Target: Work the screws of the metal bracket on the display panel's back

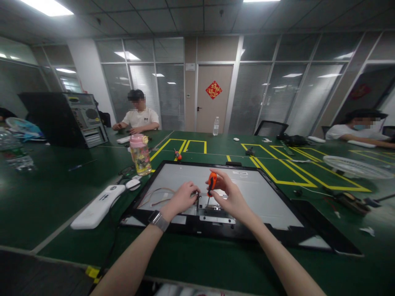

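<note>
My right hand grips an orange and black screwdriver, held nearly upright. Its thin shaft points down onto a metal bracket, where the tip is too small to make out. At the bracket's left side, the curled fingers of my left hand close on its edge; the fingertips are partly hidden. Under both hands lies a large flat display panel, grey inside a black frame. Thin wires run across the panel to the left of my left hand.
Left of the panel are a white power bank and a pink-lidded bottle. A black computer case stands farther left. Yellow tape marks the green table. A clear bottle stands behind; two people sit at the far side and right.
</note>
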Demonstrator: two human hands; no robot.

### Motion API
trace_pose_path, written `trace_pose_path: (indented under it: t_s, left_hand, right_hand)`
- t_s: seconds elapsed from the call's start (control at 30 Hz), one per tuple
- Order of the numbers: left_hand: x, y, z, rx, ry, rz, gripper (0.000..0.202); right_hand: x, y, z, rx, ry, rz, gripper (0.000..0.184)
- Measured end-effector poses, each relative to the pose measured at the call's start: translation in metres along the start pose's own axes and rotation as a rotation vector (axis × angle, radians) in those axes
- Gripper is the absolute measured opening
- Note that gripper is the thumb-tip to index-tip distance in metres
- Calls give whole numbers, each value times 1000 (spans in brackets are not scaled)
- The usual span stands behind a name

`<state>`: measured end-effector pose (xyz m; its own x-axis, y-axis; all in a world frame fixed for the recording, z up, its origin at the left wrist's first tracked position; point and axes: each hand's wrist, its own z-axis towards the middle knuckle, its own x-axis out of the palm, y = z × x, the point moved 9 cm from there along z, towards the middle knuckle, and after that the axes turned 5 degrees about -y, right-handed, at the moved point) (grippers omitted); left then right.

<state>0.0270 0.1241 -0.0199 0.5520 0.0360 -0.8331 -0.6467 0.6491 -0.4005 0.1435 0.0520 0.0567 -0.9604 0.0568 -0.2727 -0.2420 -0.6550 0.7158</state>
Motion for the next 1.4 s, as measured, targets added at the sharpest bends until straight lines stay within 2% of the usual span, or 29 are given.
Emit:
trace_pose_path:
  t_s: [0.2,0.43,0.53,0.63,0.77,0.83,0.97,1.2,1.3,1.4]
  left_hand:
    - [-1,1,-1,0,2,12,22]
    - [-2,0,-1,-1,4,4,22]
    - [-1,0,-1,0,4,3,22]
    - [-1,1,-1,6,-2,9,21]
    - [0,1,0,6,-4,11,22]
    - [0,2,0,0,-2,9,23]
    - [-1,0,0,-5,-4,11,22]
    - [-1,0,0,0,-1,5,23]
    - [0,1,-1,3,-3,2,23]
    - [0,1,-1,4,1,10,23]
  right_hand:
    - [-7,-1,0,-11,-86,-68,52]
    - [-1,-3,0,20,0,31,60]
    - [-7,-7,1,31,-52,-15,59]
    - [-10,-15,1,64,-92,29,61]
    - [-3,-13,0,66,-21,138,66]
    - [0,-7,-1,34,10,107,64]
    - [-3,-4,-1,-1,-25,-35,61]
    - [-1,-7,-1,51,3,104,71]
    - [1,-1,-3,32,37,109,64]
    - [-2,-2,-2,25,-1,54,59]
